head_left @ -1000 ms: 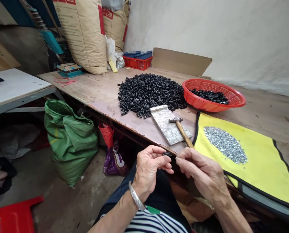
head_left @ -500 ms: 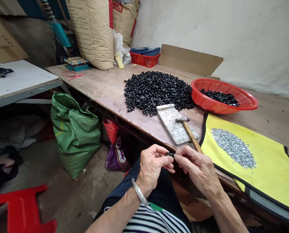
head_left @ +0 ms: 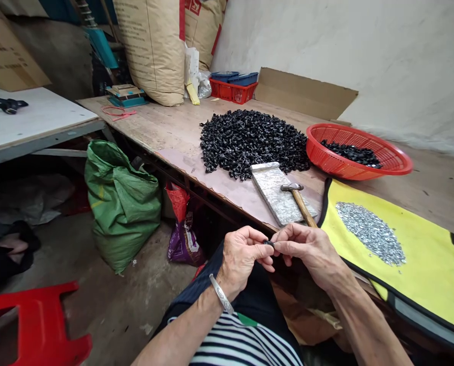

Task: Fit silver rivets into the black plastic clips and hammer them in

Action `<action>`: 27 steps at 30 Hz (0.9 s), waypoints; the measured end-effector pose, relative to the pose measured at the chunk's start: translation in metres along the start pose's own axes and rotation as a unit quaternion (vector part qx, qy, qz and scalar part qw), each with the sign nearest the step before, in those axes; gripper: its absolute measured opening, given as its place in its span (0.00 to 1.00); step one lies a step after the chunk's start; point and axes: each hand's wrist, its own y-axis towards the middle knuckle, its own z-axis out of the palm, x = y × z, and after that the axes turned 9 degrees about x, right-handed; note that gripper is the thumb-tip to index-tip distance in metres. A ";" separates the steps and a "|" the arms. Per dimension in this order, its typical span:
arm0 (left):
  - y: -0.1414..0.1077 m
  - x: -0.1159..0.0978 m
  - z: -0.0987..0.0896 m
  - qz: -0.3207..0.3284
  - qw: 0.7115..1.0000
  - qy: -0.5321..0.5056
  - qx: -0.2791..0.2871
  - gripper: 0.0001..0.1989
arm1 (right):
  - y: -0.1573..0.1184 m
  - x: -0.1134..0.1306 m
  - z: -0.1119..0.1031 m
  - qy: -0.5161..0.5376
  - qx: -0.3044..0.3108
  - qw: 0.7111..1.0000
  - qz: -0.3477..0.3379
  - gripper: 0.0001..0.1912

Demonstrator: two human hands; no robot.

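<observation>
Between my fingertips, just off the table's front edge, is a small black piece (head_left: pixel 268 244). My left hand (head_left: pixel 244 256) pinches one end of it, and a silver bracelet circles that wrist. The fingertips of my right hand (head_left: pixel 306 251) press on its other end, partly hiding it. Beyond my hands a hammer (head_left: pixel 300 203) lies across a grey metal-like plate (head_left: pixel 278 190). A large heap of black pieces (head_left: pixel 249 140) sits behind the plate. To the right, small silver parts (head_left: pixel 371 234) are spread on a yellow cloth (head_left: pixel 428 274).
A red basket (head_left: pixel 398 155) holding more black pieces stands at the right. Large paper sacks (head_left: pixel 150 51) and a red crate (head_left: pixel 232 92) are at the back. A green bag (head_left: pixel 123 203) and a red stool (head_left: pixel 39 325) are on the floor at left.
My right hand has shifted slightly, its fingers closer around the black piece. The whole view has moved a little, with the table things sitting further right in the picture.
</observation>
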 end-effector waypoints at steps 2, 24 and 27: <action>0.000 0.002 -0.002 0.003 1.000 0.000 0.007 0.08 | 0.001 -0.001 0.001 0.037 0.003 0.999 0.007 0.07; 0.004 0.008 -0.013 -0.018 0.996 -0.054 0.075 0.08 | -0.005 -0.006 0.009 0.144 -0.023 0.988 0.041 0.09; 0.006 0.009 -0.016 -0.037 0.992 -0.081 0.090 0.08 | -0.004 -0.004 0.011 0.154 -0.023 0.987 0.047 0.09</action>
